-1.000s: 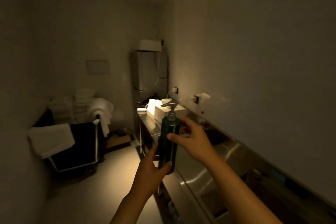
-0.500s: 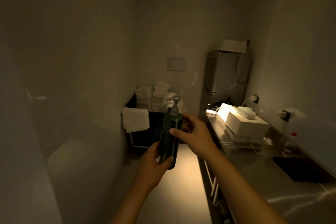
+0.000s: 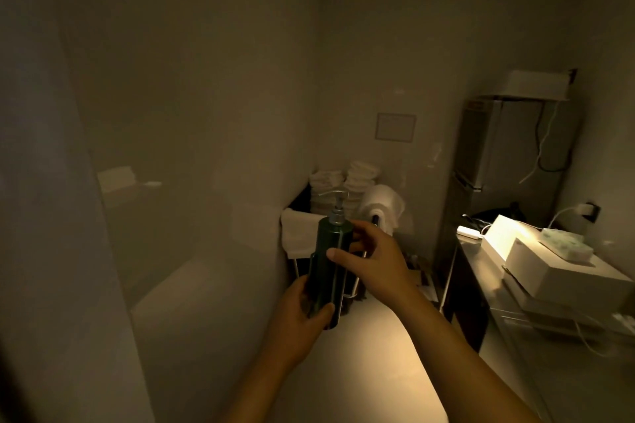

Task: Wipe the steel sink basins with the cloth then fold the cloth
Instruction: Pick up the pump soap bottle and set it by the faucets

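Both hands are on a dark green pump bottle [image 3: 330, 268], left hand [image 3: 302, 311] cupping its base, right hand [image 3: 369, 263] fingers curled near its shoulder, probably steadying it; no sink or cloth visible.

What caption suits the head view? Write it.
Both hands, left hand and right hand, hold a green pump bottle upright.

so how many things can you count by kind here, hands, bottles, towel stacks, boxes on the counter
hands: 2, left and right, both gripping the bottle
pump bottles: 1, dark green
towel stacks: 2, on the cart, one beside the other
white boxes on the counter: 2, a rear one and a front one
total: 7
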`<state>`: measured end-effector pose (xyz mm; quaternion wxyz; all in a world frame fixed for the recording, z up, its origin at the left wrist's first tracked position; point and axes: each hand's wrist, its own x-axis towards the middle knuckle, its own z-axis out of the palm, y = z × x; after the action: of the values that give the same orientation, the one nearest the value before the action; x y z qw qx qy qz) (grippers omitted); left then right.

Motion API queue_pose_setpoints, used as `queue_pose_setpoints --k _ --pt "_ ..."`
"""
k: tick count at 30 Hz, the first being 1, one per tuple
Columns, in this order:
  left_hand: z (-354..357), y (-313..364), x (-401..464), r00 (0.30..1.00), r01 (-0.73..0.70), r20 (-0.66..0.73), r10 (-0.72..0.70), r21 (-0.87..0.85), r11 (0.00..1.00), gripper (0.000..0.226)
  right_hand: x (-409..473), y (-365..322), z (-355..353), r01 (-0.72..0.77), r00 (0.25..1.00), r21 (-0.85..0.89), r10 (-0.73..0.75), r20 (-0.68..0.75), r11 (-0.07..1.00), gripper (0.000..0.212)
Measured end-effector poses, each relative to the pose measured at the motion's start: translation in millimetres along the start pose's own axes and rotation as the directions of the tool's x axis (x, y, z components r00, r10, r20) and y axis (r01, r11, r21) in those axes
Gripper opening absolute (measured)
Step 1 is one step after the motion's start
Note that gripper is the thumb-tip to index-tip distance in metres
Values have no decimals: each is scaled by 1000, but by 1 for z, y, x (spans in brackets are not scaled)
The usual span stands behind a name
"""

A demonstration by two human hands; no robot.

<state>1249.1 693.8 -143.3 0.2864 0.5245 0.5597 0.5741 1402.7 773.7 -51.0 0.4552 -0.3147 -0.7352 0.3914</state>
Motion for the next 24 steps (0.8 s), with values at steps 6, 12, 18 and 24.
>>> queue_pose_setpoints --k 6,12,18,24 --pt "58 -12 83 998 -4 56 5 -9 1000 52 66 45 -56 -24 999 -4 24 -27 1000 56" --pt "106 -39 155 995 12 94 -13 11 1000 53 122 93 -94 -39 998 -20 38 -52 999 53" --pt "143 -58 239 973 8 230 -10 11 1000 50 172 143 -121 -89 978 -50 78 -195 995 51" --pt "188 -74 336 903 -85 421 86 -23 996 52 219 170 -156 -169 903 -118 106 -416 978 53"
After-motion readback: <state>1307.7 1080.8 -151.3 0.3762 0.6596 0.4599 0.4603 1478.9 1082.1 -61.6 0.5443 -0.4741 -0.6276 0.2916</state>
